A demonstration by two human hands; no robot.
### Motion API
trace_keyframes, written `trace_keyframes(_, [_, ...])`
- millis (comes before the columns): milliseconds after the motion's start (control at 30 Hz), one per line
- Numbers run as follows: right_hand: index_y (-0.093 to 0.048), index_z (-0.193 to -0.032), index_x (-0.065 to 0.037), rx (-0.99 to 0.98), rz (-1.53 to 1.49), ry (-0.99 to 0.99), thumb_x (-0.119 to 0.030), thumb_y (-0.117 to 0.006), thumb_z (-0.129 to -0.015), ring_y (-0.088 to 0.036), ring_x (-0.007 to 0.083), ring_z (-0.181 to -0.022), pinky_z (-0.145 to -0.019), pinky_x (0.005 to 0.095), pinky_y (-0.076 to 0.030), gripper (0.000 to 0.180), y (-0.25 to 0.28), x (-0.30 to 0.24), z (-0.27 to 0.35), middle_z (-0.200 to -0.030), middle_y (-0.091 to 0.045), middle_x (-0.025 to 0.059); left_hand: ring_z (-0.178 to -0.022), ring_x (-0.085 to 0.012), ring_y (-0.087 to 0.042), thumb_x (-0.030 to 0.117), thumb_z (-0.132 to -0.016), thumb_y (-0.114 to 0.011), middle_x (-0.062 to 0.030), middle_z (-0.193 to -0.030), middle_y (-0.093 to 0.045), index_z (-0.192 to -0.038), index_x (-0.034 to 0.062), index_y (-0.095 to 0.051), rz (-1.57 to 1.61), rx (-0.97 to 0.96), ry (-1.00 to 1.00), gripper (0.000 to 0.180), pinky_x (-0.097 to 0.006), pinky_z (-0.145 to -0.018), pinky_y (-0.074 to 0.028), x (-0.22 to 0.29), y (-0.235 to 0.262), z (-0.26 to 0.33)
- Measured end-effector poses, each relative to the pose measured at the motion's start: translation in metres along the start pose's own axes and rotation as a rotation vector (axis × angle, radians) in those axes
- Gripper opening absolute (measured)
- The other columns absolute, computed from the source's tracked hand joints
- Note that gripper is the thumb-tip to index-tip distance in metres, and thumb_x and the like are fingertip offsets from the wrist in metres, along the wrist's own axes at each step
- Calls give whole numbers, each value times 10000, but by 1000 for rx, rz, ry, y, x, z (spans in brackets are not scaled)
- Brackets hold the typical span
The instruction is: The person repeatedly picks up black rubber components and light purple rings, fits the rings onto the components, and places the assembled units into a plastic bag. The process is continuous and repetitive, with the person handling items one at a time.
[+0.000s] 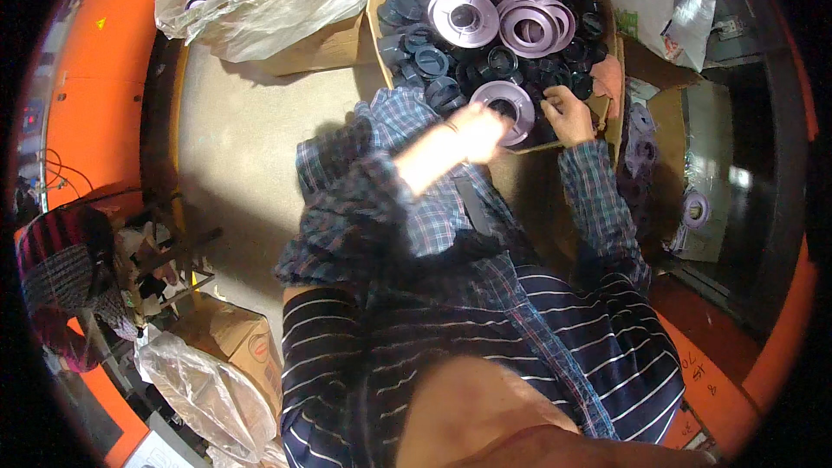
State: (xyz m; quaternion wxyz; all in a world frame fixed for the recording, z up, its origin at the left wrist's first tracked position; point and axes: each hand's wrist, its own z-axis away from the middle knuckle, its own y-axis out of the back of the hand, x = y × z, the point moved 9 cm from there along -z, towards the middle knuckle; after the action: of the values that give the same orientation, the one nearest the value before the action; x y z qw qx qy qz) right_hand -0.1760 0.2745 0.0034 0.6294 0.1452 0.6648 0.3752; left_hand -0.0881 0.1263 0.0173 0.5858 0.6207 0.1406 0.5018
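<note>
Centrally, a worker's two bare hands reach into an open cardboard carton point(379, 30) filled with black plastic parts point(422, 67) and lilac rings. The left hand point(481, 132), blurred and brightly lit, lies over the lower left edge of the nearest lilac ring point(524, 114), which sits at the near end of the carton; whether its fingers are clamped on that ring cannot be told. The right hand point(569, 117) is just to the right of the same ring, fingers bent and thumb side toward it; whether anything is pinched there cannot be told. Farther back, a broad lilac ring point(442, 19) rests on the black parts, beside several overlapping ones. A pinkish cloth point(608, 82) lies at the carton's right side. To the upper left, a translucent plastic bag point(277, 13) holds more lilac pieces; to the upper right is a white plastic bag point(659, 4). Plaid sleeves point(594, 191) cover both forearms.
</note>
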Motion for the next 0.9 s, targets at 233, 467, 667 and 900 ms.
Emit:
trace_keyframes(233, [-572, -1275, -110, -271, 476, 94, -260, -773, -730, -580, 358, -1157, -985, 424, -483, 600, -48, 36, -30, -1230, -600, 178, -1124, -300, -617, 186, -809, -672, -132, -1155, -666, -1392, 179, -452, -110, 75, 218, 623, -550, -1076, -268, -21, -40, -13])
trace_keyframes(467, [-623, -1183, -3, 64, 12, -71, -199, -709, -866, -678, 329, -970, -825, 360, -534, 383, 1, 15, -13, -1083, -668, 209, -921, -231, -670, 124, -878, -674, -116, -1063, -663, -1231, 76, -583, 899, 685, 114, 368, -338, -831, -550, -55, 53, 77])
trace_keyframes(667, [-656, -1124, 0, 136, -431, 330, -74, -620, -933, -650, 201, -957, -877, 321, -498, 208, 11, -123, 37, -1040, -678, 126, -967, -179, -672, 101, -953, -619, -93, -1037, -669, -1200, -16, -568, 1920, 811, 194, 278, -306, -851, -547, -33, 59, 109])
trace_keyframes(900, [-576, -1283, 14, -40, -277, 561, -187, -735, -862, -660, 319, -1053, -907, 368, -519, 493, -3, -199, 74, -1181, -635, 212, -1081, -163, -630, 73, -971, -593, -84, -1232, -632, -1318, -10, -537, 1965, 755, 188, 360, -311, -932, -520, -6, 40, 124])
